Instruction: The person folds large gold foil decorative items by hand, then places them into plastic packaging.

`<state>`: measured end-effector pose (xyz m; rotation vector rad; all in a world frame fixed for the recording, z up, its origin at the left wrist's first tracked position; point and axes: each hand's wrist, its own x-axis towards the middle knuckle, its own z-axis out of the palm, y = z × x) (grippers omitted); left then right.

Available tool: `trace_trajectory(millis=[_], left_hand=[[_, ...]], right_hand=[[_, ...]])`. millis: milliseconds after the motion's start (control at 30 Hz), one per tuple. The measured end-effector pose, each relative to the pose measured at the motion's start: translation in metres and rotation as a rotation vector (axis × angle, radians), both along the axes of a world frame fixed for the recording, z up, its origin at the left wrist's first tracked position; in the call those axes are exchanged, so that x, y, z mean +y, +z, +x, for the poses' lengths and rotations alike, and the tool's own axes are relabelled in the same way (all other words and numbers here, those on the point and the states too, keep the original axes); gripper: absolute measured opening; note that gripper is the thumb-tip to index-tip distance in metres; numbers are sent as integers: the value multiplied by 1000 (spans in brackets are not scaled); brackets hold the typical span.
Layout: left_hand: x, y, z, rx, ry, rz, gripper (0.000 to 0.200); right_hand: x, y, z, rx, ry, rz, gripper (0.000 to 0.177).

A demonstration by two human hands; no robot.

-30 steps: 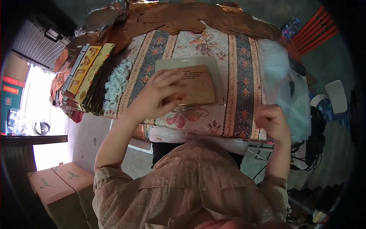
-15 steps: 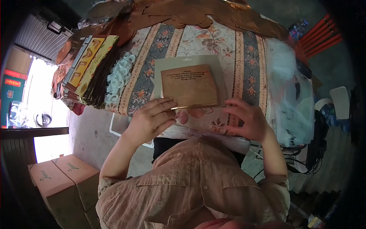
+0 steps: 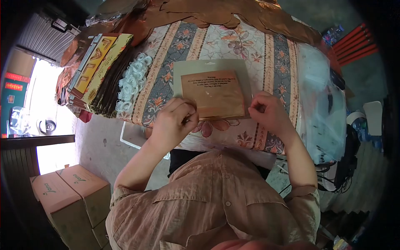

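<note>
1. While the packet (image 3: 216, 93) lies flat on the desk (image 3: 266, 54), both hands work its near edge. It is a clear bag with a copper sheet inside and small warning print on top.
2. Left hand (image 3: 173, 121): grip closed, fingertips pinched on the packet's near-left corner.
3. Right hand (image 3: 268, 112): grip closed, fingers curled tight and pinching the near-right corner.
4. The packet sits about mid-desk on the floral striped cloth, between the two hands.
5. Left of it is white curly ribbon (image 3: 133, 83), then a stack of yellow and dark packs (image 3: 93, 62) at the desk's left edge.
6. On the right is a heap of clear plastic bags (image 3: 321, 104).
7. Copper foil shapes (image 3: 208, 12) lie along the far edge.
8. Cardboard boxes (image 3: 71, 200) stand on the floor, lower left.
</note>
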<state>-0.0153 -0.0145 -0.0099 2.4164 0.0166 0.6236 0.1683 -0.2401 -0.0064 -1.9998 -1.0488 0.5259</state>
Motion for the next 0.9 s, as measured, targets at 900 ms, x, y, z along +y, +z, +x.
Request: trace_trajectory(millis=[900], left_hand=[[-17, 6, -46, 271, 504, 372, 22]], right_hand=[[12, -1, -14, -344, -90, -170, 27]])
